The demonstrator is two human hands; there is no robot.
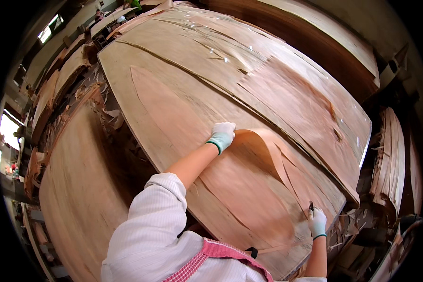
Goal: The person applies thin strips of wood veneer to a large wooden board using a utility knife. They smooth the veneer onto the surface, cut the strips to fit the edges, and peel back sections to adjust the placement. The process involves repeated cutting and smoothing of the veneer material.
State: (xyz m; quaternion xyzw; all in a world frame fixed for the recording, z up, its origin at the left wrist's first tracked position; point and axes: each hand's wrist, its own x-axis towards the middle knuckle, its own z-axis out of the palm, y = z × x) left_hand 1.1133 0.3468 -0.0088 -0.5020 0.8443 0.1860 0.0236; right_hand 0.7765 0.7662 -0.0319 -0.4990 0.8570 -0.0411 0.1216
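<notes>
My left hand (222,135), in a white glove with a green cuff, grips the curled-up edge of a thin veneer strip (268,155) and lifts it off the big veneer sheet (183,98) on the stack in front of me. My right hand (317,222), gloved the same way, is closed on a small dark tool (311,207) whose tip points up, near the sheet's right front edge. The raised strip arches between the two hands. Several long cracks and overlapping patches run across the sheet.
A second veneer stack (80,188) lies lower at my left. Scraps and torn strips (103,108) fill the gap between the stacks. More veneer piles (390,155) stand at the right, and other stacks (66,70) line the far left. Another large sheet (324,42) lies behind.
</notes>
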